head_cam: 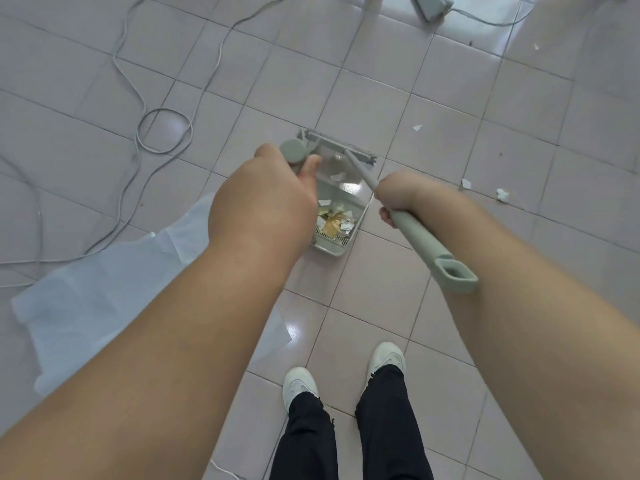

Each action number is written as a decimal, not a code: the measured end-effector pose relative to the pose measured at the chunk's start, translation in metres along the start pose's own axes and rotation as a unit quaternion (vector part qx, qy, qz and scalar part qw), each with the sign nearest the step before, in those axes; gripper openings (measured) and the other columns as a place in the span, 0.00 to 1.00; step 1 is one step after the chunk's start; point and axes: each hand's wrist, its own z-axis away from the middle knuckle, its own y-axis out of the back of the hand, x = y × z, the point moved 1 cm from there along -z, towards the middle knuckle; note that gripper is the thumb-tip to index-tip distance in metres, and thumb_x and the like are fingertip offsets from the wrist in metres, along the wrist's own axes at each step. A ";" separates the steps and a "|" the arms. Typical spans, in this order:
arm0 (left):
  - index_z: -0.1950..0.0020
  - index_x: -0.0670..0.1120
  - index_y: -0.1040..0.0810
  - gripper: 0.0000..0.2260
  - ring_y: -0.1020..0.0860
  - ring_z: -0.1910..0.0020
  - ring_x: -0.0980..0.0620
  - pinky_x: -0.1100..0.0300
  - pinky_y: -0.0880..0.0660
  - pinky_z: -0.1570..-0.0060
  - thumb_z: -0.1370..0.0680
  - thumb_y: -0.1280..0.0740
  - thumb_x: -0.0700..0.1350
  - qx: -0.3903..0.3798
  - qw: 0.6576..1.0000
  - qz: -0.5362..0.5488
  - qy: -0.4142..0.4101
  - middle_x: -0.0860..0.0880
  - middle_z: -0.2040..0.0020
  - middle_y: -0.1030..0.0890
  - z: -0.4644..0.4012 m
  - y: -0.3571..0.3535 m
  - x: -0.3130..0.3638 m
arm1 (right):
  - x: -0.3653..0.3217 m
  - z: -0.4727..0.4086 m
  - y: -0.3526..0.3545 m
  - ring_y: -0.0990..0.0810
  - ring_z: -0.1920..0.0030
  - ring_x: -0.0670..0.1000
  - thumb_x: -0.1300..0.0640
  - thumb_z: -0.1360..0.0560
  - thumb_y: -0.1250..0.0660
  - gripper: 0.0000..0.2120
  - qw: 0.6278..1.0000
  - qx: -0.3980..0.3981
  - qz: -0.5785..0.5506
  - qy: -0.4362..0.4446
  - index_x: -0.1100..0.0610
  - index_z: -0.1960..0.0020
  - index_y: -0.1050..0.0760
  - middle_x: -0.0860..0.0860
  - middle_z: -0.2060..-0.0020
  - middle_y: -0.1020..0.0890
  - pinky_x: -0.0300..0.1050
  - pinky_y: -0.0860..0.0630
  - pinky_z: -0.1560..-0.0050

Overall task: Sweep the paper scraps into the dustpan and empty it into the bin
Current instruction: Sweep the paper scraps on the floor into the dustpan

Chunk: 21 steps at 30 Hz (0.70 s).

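My left hand [266,199] is closed round the round-topped handle of the pale green dustpan [341,199], which rests on the tiled floor in front of me. My right hand [398,197] grips the pale green broom handle [426,245]. The broom head [337,147] lies across the pan's far mouth. White and yellowish paper scraps in the pan [334,220] are piled near its back wall. More loose paper scraps [502,194] lie on the tiles to the right, and one scrap [417,127] lies further out. No bin is in view.
A white sheet [104,289] lies on the floor to the left under my left arm. Grey cables [162,133] loop across the tiles at the upper left. My white shoes [299,384] stand behind the pan. A pale object with a cable [431,6] sits at the top.
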 end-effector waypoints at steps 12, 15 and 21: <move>0.49 0.43 0.32 0.19 0.31 0.64 0.46 0.56 0.39 0.72 0.21 0.47 0.58 0.004 1.000 -0.004 0.005 0.50 0.64 0.31 0.005 -0.001 0.005 | 0.060 0.042 0.010 0.31 0.89 0.49 0.62 0.20 0.51 0.08 0.995 -0.072 -0.010 -0.069 0.58 0.45 0.35 0.58 0.77 0.27 0.32 0.31 0.81; 0.49 0.43 0.32 0.18 0.31 0.63 0.46 0.56 0.37 0.68 0.21 0.47 0.58 0.002 1.000 0.000 0.005 0.49 0.63 0.30 0.011 -0.003 0.005 | 0.079 0.077 0.034 0.33 0.89 0.46 0.63 0.21 0.47 0.13 0.997 -0.058 -0.042 -0.029 0.50 0.42 0.33 0.57 0.71 0.28 0.30 0.33 0.83; 0.50 0.44 0.32 0.18 0.31 0.62 0.45 0.56 0.35 0.65 0.21 0.47 0.59 -0.001 1.000 0.009 0.007 0.49 0.63 0.30 0.022 -0.006 0.001 | 0.075 0.072 0.025 0.31 0.78 0.50 0.61 0.20 0.49 0.14 0.995 -0.014 -0.096 -0.014 0.47 0.40 0.33 0.55 0.70 0.29 0.30 0.32 0.82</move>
